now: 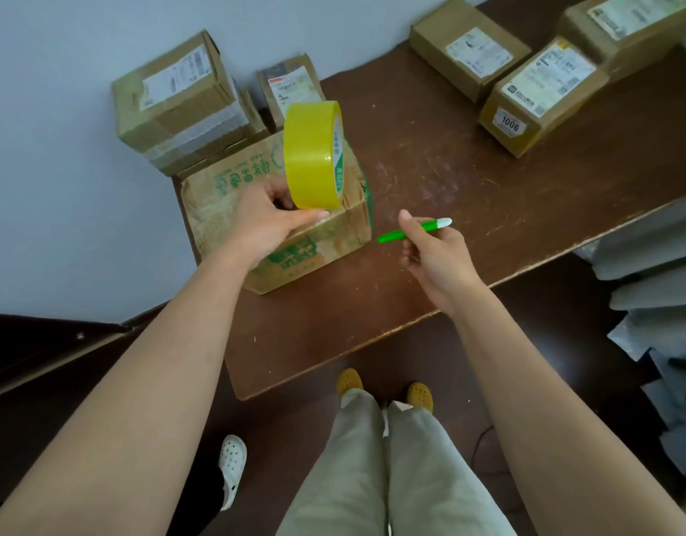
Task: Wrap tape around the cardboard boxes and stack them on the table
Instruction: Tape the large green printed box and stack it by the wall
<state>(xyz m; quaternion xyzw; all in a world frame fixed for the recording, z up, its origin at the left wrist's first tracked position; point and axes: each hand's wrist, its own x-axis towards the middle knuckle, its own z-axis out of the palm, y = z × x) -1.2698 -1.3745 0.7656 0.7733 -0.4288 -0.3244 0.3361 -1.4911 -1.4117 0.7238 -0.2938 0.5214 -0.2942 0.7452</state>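
Observation:
A cardboard box with green print [318,249] lies on the brown table [469,195] at its left end. My left hand [267,222] grips a roll of yellow tape [314,154] and holds it upright over the box's top. My right hand [434,257] holds a green and white pen-shaped cutter [414,228] just right of the box, above the table. A taped box [175,98] and a smaller box [291,87] stand behind the printed box against the wall.
Three labelled cardboard boxes [542,94] lie at the table's far right. Grey plastic mailer bags [650,288] pile up on the right beside the table. A white shoe [231,470] lies on the dark floor near my feet.

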